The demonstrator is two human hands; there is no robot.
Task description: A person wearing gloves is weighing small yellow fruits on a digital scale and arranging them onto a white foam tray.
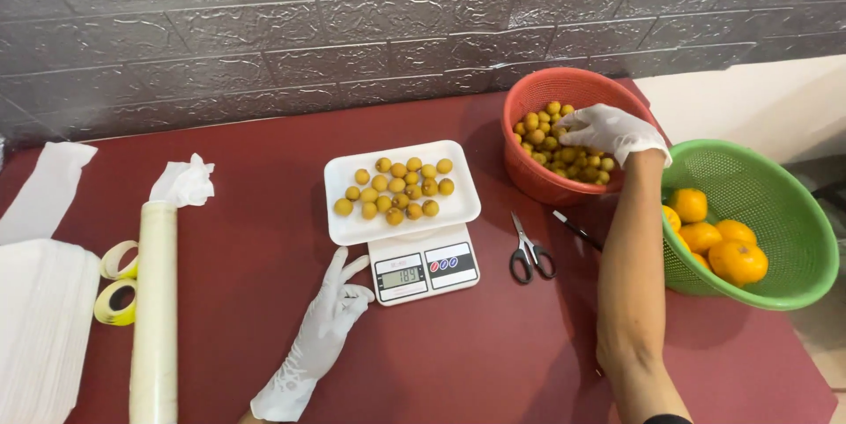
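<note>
About twenty small yellow fruits (397, 188) already fill the white tray (348, 228) on the scale (425, 271) mid-table, while the right hand (610, 130), fingers curled, digs more from the red basket (564, 89) and the left hand (328, 318) rests open on the table.

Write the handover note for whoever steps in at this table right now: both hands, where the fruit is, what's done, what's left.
Left hand: gloved, open, resting flat on the red table beside the kitchen scale, holding nothing.
Right hand: gloved, reaching into the red basket, fingers among the small yellow fruits; whether it grips any cannot be told.
Done: a white tray sits on the scale with a partial layer of the same fruits, and the display is lit.
Left: most fruits are still in the red basket. Scissors and a pen lie to the right of the scale. The oranges in the green basket look untouched.
</note>
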